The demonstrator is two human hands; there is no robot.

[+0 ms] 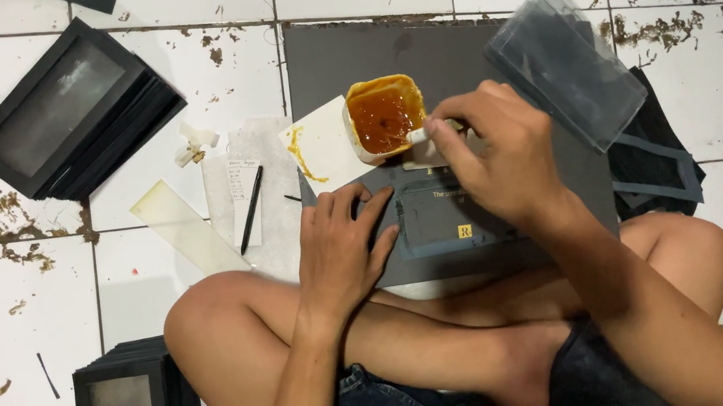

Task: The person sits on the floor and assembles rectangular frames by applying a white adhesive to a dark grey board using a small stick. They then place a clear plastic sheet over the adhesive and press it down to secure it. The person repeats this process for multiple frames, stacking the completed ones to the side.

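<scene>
Glue tub (384,113), square and pale, holds glossy amber-brown paste.

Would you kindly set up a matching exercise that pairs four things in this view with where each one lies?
Things:
1. small tub of orange-brown glue
2. black pen
3. stack of black windowed box lids
4. clear plastic sheet

Places:
A. upper left, on the white tiled floor
B. at the right edge of the grey board
C. on white paper, left of the board
D. on the board, just left of the right hand

Pairs: 1-D, 2-C, 3-A, 4-B
</scene>
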